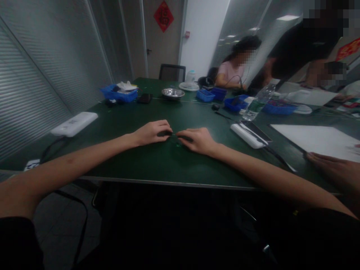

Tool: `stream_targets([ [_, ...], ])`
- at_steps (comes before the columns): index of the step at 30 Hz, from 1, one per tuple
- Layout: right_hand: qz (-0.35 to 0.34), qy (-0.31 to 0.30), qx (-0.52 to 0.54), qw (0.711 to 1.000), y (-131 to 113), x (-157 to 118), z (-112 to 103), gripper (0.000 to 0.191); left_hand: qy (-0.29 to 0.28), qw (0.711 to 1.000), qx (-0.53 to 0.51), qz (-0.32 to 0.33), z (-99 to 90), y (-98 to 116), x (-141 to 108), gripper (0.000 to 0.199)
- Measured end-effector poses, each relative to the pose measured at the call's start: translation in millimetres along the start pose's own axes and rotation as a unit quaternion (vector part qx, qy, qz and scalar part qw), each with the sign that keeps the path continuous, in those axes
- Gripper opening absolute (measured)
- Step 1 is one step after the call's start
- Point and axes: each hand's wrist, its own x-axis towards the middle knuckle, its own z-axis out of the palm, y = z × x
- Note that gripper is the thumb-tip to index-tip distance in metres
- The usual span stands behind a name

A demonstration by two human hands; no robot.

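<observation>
My left hand [155, 132] rests over the green table [135, 157], its fingers curled round a small dark object [164, 133]. Close by on the right, my right hand [198, 139] has its fingers bent round another dark object [186, 137]. The two hands nearly meet at the fingertips. A tiny greenish glint [178, 144] shows on the tabletop just below the right fingertips. What the dark objects are is too blurred to tell.
Beyond my hands stand a metal bowl [173, 93] and blue trays [119, 94]. White devices with cables lie left [75, 124] and right [247, 135], near a bottle [258, 103]. Another person's hand [334, 167] is at the right by a white board [312, 138].
</observation>
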Motion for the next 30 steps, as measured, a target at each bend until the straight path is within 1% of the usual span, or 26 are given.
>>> stream_targets([
  [4,-0.007,0.006,-0.005,1.000,0.2,-0.5,-0.1,0.034,0.007,1.000,0.012,0.018,-0.7,0.3,-2.1,0.028],
  [9,0.021,-0.010,0.019,1.000,-0.3,-0.6,-1.3,0.037,0.030,0.999,0.004,0.030,-1.5,3.2,-3.8,0.030],
  [14,0.006,0.001,0.055,0.998,0.5,-0.6,-2.0,0.036,0.078,0.996,-0.034,0.003,-2.0,9.1,-2.9,0.027],
  [16,0.004,-0.003,0.061,0.998,1.5,-0.1,-2.4,0.037,0.088,0.995,-0.047,0.005,-2.7,11.7,-2.5,0.027],
  [19,-0.006,-0.011,0.048,0.999,2.6,1.4,-3.2,0.038,0.090,0.993,-0.061,0.035,-3.3,15.6,-2.4,0.030],
  [24,-0.054,0.010,0.026,0.998,3.5,4.4,-2.9,0.033,0.096,0.990,-0.071,0.077,0.5,24.3,-0.2,0.034],
  [27,-0.069,0.012,0.043,0.997,4.8,4.9,-1.4,0.030,0.097,0.989,-0.086,0.073,5.9,33.3,4.2,0.036],
  [30,-0.083,0.004,0.058,0.995,6.7,4.5,0.2,0.027,0.086,0.989,-0.103,0.060,11.1,43.6,9.5,0.038],
])
